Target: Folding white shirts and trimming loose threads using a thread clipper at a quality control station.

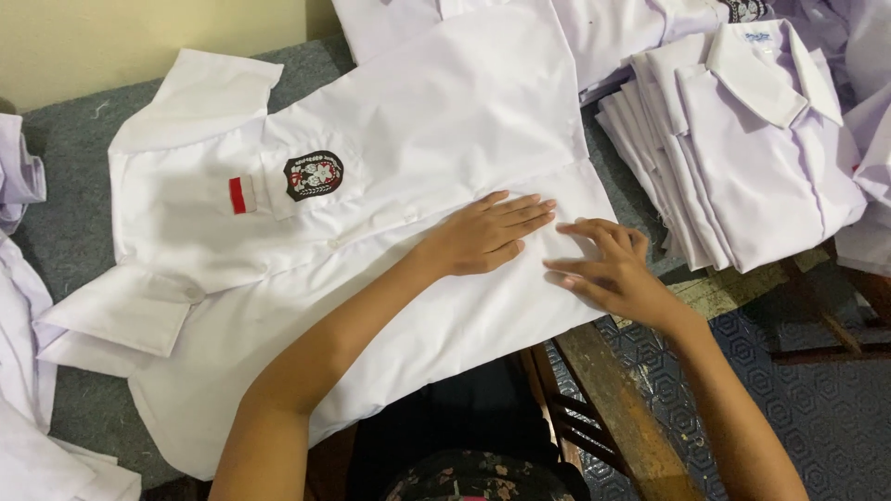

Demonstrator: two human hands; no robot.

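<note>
I see a white cotton short-sleeved shirt with a dark round chest badge (pixel 316 232) spread flat across the grey padded table (pixel 65 232). My left hand (pixel 487 234) presses it with fingers flat and released; my right hand (pixel 608 269), fingers spread loose, rests at its right hem. A stack of folded white shirts (pixel 742 158) lies far right, with bare table between.

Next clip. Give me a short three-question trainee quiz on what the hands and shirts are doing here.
1. True or false: both hands rest flat on the white short-sleeved cotton shirt spread over the grey felt-covered table.
2. Where is the stack of folded white shirts? A) left of the spread shirt B) right of it C) under it
3. Which hand lies nearer the round dark chest badge?

Key:
1. True. The left hand and right hand press open-palmed on the shirt's lower edge.
2. B.
3. The left hand.
</note>
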